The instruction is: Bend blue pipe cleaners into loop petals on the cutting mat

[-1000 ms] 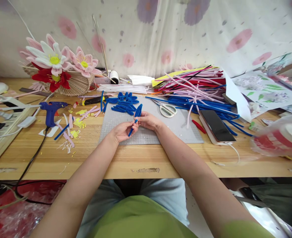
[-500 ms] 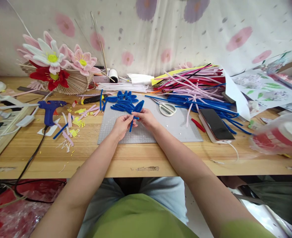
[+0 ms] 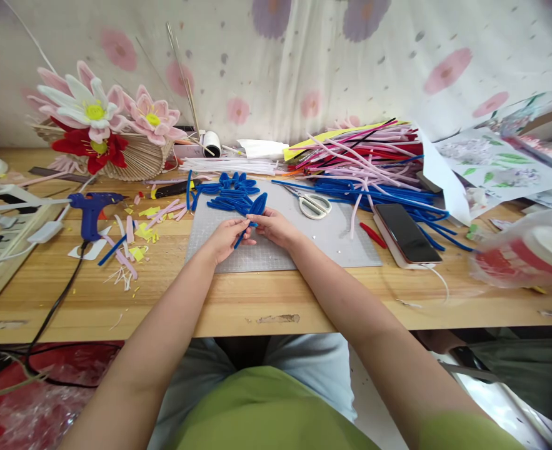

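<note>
A blue pipe cleaner petal (image 3: 259, 205) is pinched between my two hands above the grey cutting mat (image 3: 276, 259). My left hand (image 3: 229, 237) closes on its lower part, where a short blue end sticks out below the fingers. My right hand (image 3: 277, 227) grips it from the other side, thumb and fingers together near the petal's base. Just beyond my hands lies a pile of blue bent pipe cleaner pieces (image 3: 231, 195) on the mat. Scissors (image 3: 314, 206) with pale handles rest on the mat to the right.
At left are a blue glue gun (image 3: 95, 212), scraps (image 3: 147, 232) and pipe cleaner flowers (image 3: 92, 112). A bundle of coloured pipe cleaners (image 3: 369, 156) lies at the back right, near a phone (image 3: 407, 232), a red pen-like object (image 3: 372, 235) and a plastic-wrapped cup (image 3: 526, 253).
The blue end below my left fingers now slants more to the left. The petal has tilted and shifted slightly with my hands, and the whole view has moved a little.
</note>
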Available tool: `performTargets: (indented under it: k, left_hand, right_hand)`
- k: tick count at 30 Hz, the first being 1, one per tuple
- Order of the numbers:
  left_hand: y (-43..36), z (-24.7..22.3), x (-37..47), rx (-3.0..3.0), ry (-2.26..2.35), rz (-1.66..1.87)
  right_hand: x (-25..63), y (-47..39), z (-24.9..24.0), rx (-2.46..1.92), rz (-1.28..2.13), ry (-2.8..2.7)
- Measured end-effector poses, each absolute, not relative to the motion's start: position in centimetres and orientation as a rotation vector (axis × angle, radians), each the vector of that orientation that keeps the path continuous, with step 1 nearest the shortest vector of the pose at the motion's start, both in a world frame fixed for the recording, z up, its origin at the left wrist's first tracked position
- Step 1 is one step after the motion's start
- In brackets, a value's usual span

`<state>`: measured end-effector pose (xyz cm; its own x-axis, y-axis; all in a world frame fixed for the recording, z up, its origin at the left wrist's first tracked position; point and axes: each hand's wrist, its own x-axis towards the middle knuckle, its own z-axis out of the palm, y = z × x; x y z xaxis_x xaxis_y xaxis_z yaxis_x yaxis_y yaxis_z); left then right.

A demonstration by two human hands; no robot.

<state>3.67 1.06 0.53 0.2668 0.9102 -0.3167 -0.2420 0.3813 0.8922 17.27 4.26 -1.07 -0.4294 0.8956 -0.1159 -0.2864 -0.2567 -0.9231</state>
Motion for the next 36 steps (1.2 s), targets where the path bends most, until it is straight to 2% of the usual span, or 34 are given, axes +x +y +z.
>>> performTargets:
  k: [13, 19, 26, 32, 36]
  left_hand:
    - [1.1, 0.1, 4.3, 0.773, 1.053, 0.939]
    - [1.2, -0.2, 4.6, 0.832, 1.094, 0.982]
    - [1.9, -0.6, 4.5, 0.853, 1.147, 1.199]
    - [2.2, -1.3, 4.2, 0.98, 1.237, 1.267]
    - [2.2, -1.5, 4.7, 1.022, 1.312, 1.274]
  right_hand:
    - [16.5, 4.8, -1.9, -0.976, 1.509, -1.116]
    - [16.5, 4.8, -2.0, -0.988, 1.483, -1.118]
    - [16.4, 4.0, -1.2, -1.046, 1.539, -1.287]
    - [16.2, 3.6, -1.2, -1.062, 1.186, -1.662]
    - [15.9, 3.3, -1.0, -1.014, 1.141, -1.663]
